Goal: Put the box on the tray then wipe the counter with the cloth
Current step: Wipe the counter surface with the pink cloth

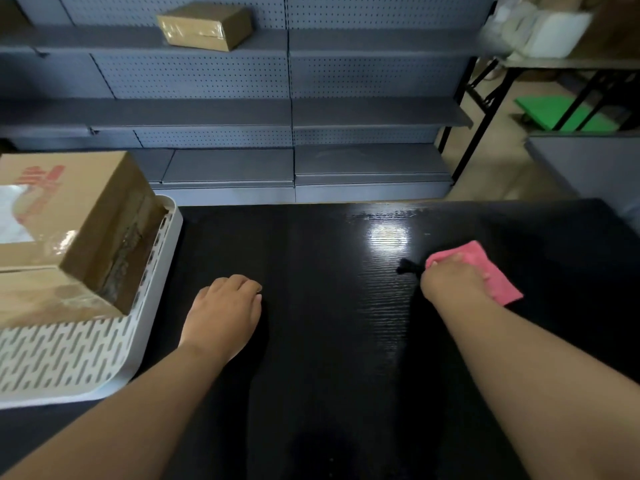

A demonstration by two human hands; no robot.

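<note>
While the taped brown cardboard box (65, 233) sits on the white slotted plastic tray (69, 355), the right hand (450, 280) presses the soft, limp pink cloth (485, 271) flat on the black worktop (329, 341), best held under a spread palm; the left hand (225, 313) rests empty, fingers (249, 285) loosely curled.

dim overall | glare patch on counter (389, 235) | edges warped | top-right blurred
</note>
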